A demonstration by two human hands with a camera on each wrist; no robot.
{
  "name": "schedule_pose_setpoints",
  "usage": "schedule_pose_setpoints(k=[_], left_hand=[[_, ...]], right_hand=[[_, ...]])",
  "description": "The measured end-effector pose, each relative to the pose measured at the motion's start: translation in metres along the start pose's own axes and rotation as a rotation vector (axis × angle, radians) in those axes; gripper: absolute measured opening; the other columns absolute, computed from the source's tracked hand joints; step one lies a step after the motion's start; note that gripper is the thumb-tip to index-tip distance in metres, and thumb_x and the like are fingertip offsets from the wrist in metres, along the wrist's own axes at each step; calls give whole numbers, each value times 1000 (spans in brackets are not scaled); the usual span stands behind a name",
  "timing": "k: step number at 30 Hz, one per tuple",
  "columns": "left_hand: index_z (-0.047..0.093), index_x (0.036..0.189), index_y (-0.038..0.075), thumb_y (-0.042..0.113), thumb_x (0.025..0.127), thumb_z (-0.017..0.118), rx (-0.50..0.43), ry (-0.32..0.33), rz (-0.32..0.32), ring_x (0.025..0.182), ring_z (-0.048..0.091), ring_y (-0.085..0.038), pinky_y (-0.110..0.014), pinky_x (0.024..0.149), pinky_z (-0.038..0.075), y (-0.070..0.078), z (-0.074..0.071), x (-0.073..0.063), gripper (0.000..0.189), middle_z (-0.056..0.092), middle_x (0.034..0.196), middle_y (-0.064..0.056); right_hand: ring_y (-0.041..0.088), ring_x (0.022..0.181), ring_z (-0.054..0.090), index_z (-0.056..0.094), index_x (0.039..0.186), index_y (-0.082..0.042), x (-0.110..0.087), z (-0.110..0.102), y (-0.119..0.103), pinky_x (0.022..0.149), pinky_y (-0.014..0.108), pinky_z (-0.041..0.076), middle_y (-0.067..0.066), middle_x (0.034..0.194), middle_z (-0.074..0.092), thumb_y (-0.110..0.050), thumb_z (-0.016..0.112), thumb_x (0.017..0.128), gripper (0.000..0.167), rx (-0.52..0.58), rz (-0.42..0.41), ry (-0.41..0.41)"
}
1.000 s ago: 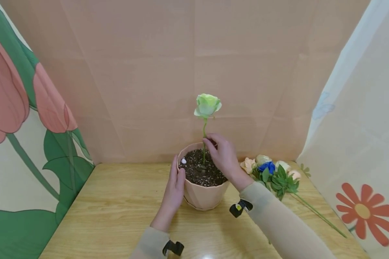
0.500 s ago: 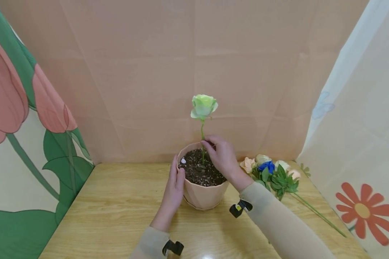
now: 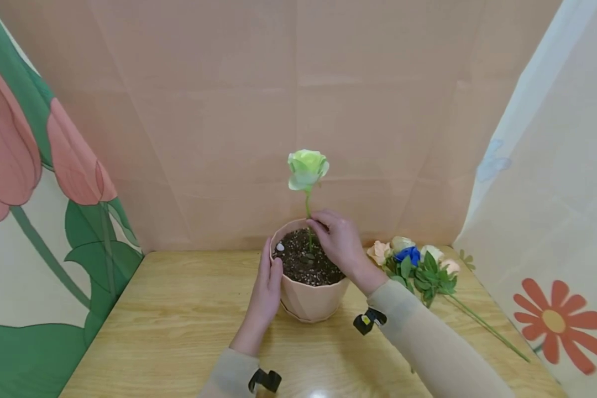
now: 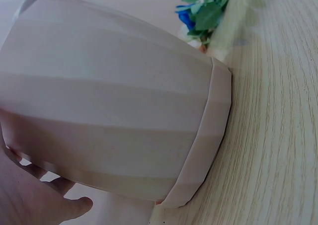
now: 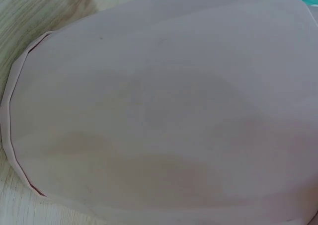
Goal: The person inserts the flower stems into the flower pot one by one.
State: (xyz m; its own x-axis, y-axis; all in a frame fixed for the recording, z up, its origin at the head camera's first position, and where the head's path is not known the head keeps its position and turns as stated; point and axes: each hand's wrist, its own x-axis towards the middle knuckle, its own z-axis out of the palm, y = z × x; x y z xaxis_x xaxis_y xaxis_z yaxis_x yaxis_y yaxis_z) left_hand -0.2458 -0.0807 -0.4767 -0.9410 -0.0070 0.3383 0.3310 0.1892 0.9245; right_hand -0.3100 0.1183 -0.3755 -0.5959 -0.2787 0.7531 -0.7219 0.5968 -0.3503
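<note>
In pot [image 3: 312, 298] on table [image 3: 189, 309], green rose [image 3: 308, 168] standing, stem [image 3: 308, 204] reaching soil [image 3: 298, 272]; insertion seeming nearly done; right hand [image 3: 341, 243] pinching stem; left hand [image 3: 263, 293] resting on pot's side, fingers fairly straight; 5 other blooms [image 3: 423, 268] lying right of pot, not yet inserted.

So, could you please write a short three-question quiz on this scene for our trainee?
1. True or false: the blue rose lies on the table.
2. Which rose does the right hand pinch by its stem? A) peach B) pale green C) blue
3. Fill in: the left hand touches the side of the ____.

Key: 1. True. 2. B, the pale green rose. 3. Flowerpot.
</note>
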Motion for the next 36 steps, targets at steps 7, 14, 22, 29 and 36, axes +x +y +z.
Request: schedule_pose_setpoints(k=[7,14,22,29,36], left_hand=[[16,179,33,35,123,37,-8,0,5,166,19,-35,-62,133,16,3,1,1,60,17,183,-6],[13,179,34,35,123,36,-6,-3,-1,166,20,-34,-61,133,18,5,1,2,61,16,183,-5],[12,179,35,35,122,37,-10,-4,-13,166,20,-33,-60,133,18,6,-1,1,62,16,183,-5],[14,179,34,40,122,38,-2,3,-15,166,21,-35,-61,132,18,6,0,-1,62,18,183,-6],[17,179,33,38,122,37,1,9,-8,165,21,-37,-63,132,17,5,0,-1,60,19,183,-8]], right_hand=[[26,86,75,84,107,-1,2,-2,-1,77,45,63,12,100,79,-9,78,105,10,-7,11,-33],[25,83,74,84,104,-1,3,-2,-3,76,45,63,10,98,78,-8,79,104,9,-9,-3,-39],[25,85,75,83,107,-1,3,3,-1,80,44,64,11,100,79,-10,77,105,11,-2,-1,-50],[29,99,79,85,112,-3,0,1,-2,89,47,65,12,110,82,-13,81,103,14,10,32,-29],[26,101,79,85,117,-7,0,-3,-5,89,46,65,9,113,82,-20,78,106,19,42,124,-37]])
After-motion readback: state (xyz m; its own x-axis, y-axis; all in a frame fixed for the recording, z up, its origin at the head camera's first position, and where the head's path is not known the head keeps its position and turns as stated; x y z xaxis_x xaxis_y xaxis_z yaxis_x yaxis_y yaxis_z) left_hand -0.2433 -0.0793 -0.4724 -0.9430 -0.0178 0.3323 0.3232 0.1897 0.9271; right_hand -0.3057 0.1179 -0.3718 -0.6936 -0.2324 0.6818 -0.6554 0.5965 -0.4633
